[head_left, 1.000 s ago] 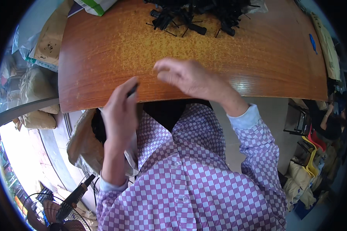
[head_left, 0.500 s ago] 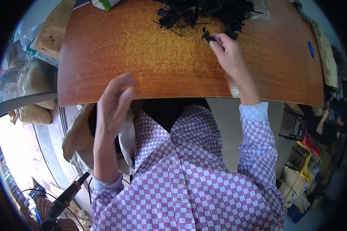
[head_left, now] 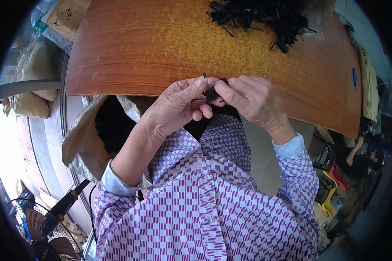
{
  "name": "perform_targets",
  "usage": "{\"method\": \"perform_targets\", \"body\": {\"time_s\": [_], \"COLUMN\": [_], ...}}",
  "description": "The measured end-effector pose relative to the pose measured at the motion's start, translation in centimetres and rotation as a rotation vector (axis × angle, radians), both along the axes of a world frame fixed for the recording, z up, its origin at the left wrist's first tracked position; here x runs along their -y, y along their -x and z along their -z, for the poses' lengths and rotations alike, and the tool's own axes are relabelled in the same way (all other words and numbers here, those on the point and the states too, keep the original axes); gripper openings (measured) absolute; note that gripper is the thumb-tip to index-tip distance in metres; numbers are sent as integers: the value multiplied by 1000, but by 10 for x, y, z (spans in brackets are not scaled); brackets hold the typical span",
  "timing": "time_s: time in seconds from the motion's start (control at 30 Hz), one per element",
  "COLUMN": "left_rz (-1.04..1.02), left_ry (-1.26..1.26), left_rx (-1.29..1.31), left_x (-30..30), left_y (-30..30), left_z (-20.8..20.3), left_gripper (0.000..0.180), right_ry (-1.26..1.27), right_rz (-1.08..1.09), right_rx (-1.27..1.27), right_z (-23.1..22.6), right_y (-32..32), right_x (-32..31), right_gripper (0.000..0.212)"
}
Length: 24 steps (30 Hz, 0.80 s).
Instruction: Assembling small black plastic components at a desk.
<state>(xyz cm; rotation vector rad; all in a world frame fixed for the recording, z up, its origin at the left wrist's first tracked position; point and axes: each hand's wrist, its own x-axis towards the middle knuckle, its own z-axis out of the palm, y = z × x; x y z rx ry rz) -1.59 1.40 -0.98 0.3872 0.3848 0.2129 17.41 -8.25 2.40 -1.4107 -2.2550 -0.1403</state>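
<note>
Over the table's near edge, my two hands meet around a small black plastic part (head_left: 211, 95). Its full shape is hidden by the fingers. My right hand (head_left: 252, 102) is closed on the part, thumb and fingers pinching it. The thumb and forefinger of my left hand (head_left: 174, 104) are pressed together at the part's left side, its other fingers curled below. A thin dark tip (head_left: 204, 75) shows above the left thumb; whether it belongs to the same part I cannot tell. A heap of similar black parts (head_left: 265, 19) with thin prongs lies at the table's far side.
The wooden table (head_left: 152, 52) has a worn top. Left of my lap stands an open woven sack (head_left: 80, 139) with dark contents. A fan (head_left: 43, 230) is at lower left. A blue object (head_left: 354, 79) lies at the table's right; beyond sits another person (head_left: 357, 161).
My right hand has brought the black part from beside the heap back toward me. My left hand has moved right and closed in at the part.
</note>
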Motion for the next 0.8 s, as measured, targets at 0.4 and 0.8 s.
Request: {"method": "perform_targets", "body": {"time_s": [0.4,0.8], "left_rz": [-293,-446], "left_ry": [-630,-1026], "left_rx": [-235,-369], "left_x": [11,30], "left_y": [0,-26], "left_z": [-11,-7], "left_gripper": [27,29], "right_ry": [670,553], "right_rz": [383,328], "right_rx": [-1156,-1535], "right_z": [-2,18], "right_y": [47,50], "right_x": [-2,2], "right_gripper": [47,28]}}
